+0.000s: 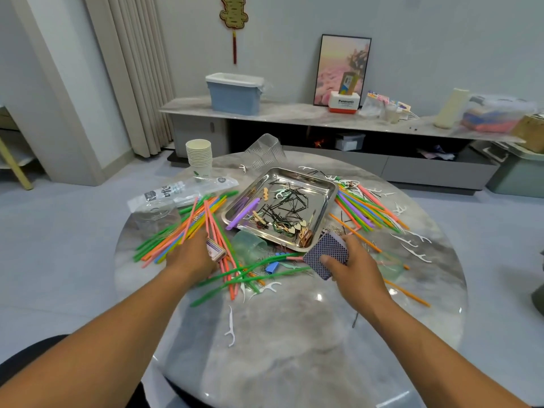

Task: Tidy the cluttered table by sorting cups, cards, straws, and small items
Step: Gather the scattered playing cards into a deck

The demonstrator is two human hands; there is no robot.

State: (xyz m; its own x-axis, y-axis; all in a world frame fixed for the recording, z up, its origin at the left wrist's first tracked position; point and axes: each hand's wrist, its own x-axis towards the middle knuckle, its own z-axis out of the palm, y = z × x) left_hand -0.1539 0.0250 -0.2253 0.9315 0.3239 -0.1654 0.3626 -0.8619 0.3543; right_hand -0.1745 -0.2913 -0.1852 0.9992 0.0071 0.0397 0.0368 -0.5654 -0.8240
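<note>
My right hand [357,267] grips a deck of blue-backed cards [325,254] just in front of the steel tray [329,198]. My left hand [191,256] holds a small card box [215,249] over a heap of coloured straws [182,231]. More straws [366,212] lie to the right of the tray, and green ones [250,273] cross between my hands. The tray holds hairpins, wooden hearts and a purple straw. A stack of paper cups [199,156] stands at the far left of the round marble table [294,334].
Clear plastic cups [266,151] lie behind the tray, and a plastic wrapper [179,191] by the paper cups. A green cup [248,242] lies near the tray's front. White floss picks [413,248] are scattered on the right. A long sideboard [294,113] stands behind the table.
</note>
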